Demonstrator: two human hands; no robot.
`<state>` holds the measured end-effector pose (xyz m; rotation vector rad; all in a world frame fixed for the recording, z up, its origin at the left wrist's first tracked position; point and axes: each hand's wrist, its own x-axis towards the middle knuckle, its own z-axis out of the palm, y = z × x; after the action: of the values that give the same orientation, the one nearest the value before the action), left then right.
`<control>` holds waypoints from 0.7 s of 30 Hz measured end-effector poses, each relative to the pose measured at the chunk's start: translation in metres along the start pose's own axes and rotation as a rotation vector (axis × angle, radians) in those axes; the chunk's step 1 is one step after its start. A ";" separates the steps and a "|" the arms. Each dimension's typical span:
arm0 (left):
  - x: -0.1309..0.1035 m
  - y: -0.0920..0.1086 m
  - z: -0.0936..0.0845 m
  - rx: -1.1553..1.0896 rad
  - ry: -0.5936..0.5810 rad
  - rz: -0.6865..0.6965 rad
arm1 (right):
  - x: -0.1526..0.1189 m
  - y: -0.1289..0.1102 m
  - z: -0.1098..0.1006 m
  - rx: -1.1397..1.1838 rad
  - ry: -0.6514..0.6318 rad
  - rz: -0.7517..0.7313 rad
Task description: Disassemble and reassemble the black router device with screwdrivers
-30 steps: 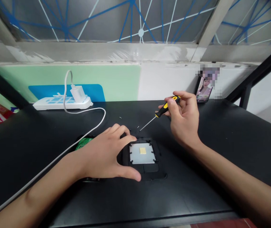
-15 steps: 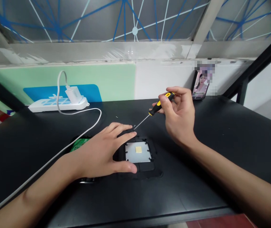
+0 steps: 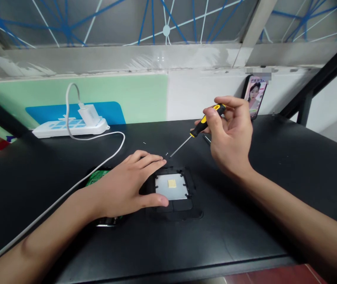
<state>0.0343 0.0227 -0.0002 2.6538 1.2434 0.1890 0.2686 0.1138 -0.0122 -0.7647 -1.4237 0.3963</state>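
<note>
My right hand (image 3: 230, 134) grips a black and yellow screwdriver (image 3: 205, 122) by its handle, with the thin shaft slanting down to the left. Its tip is close to a small screw (image 3: 166, 154) on the table, just beyond the fingertips of my left hand (image 3: 135, 181). That hand is spread, palm down, over the left part of a black plastic housing (image 3: 198, 213). Inside the housing lies a pale grey plate (image 3: 162, 191) bearing a small yellow square pad (image 3: 172, 184). A green circuit board (image 3: 97, 177) is partly hidden under my left wrist.
A white cable (image 3: 97, 167) runs from a charger (image 3: 89, 115) on a white power strip (image 3: 67, 128) across the table's left side. A phone (image 3: 255, 96) leans against the wall at the back right. Another small screw (image 3: 144, 143) lies farther back.
The screwdriver tip has shifted slightly up and right, away from the fingertips of my left hand. My left hand's fingers have drawn a little closer together. The camera view has tilted slightly.
</note>
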 end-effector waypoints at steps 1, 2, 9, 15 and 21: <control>0.000 0.000 0.000 0.003 -0.006 -0.006 | 0.001 0.000 0.000 -0.020 0.009 -0.003; 0.000 0.000 0.001 0.005 -0.010 -0.012 | 0.002 0.001 -0.001 -0.044 0.019 -0.009; -0.001 0.000 0.002 0.032 0.027 -0.017 | 0.010 0.001 -0.010 -0.307 -0.039 -0.007; -0.004 0.007 -0.001 0.083 0.046 -0.015 | 0.008 -0.001 -0.013 -0.634 -0.485 0.062; -0.005 0.015 -0.001 0.158 0.016 -0.042 | -0.001 0.003 -0.011 -0.876 -0.722 0.123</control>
<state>0.0422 0.0096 0.0044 2.7598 1.3705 0.1095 0.2795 0.1132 -0.0145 -1.5140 -2.2804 0.1151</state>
